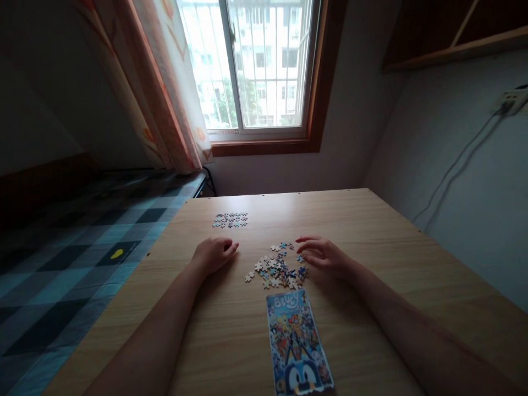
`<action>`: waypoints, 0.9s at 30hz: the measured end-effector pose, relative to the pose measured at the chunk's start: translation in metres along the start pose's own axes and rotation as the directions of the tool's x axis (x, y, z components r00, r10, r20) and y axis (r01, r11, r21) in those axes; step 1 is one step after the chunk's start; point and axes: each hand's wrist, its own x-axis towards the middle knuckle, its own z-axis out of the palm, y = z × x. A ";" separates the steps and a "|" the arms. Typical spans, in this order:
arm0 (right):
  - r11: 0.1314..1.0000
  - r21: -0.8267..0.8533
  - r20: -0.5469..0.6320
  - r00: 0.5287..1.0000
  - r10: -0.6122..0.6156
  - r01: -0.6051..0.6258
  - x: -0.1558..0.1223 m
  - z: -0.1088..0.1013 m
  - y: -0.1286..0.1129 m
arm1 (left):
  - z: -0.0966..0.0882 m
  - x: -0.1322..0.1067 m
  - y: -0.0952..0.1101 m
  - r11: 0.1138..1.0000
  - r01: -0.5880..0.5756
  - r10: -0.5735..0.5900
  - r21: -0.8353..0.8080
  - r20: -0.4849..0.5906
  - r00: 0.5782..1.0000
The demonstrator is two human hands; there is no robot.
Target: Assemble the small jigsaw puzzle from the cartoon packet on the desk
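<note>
Daylight came through a barred window (264, 66) in a brown wooden frame (322, 82), yet the room stayed dim. An orange-patterned curtain (165, 93) hung drawn to its left. A pale wooden table (391, 242) stood beside the grey right wall (478, 231), where a cable (451, 168) ran down from a socket (510, 102). A bed with a blue-and-black checked cover (61, 264) lay alongside, and a wooden shelf (454, 47) hung overhead

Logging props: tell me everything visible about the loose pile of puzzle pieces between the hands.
The loose pile of puzzle pieces lies scattered on the wooden table. The pieces are small and cardboard-looking, mostly pale with some blue faces, and a few overlap. The right hand curls at its right edge, contact unclear. The left hand rests apart on its left. A picture card lies just nearer.
</note>
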 end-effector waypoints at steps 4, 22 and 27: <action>1.000 0.005 0.172 0.985 -0.011 0.010 -0.002 -0.010 -0.011 | 0.000 0.000 -0.001 1.000 -0.007 0.006 0.025 0.023 1.000; 0.999 -0.036 -0.082 0.996 0.026 -0.029 0.000 -0.007 0.012 | 0.003 0.000 -0.002 0.999 0.048 -0.048 0.001 -0.007 0.999; 0.997 -0.068 0.049 0.999 -0.016 0.020 -0.007 -0.014 -0.001 | 0.003 0.001 -0.002 0.999 0.050 -0.050 -0.009 -0.003 0.999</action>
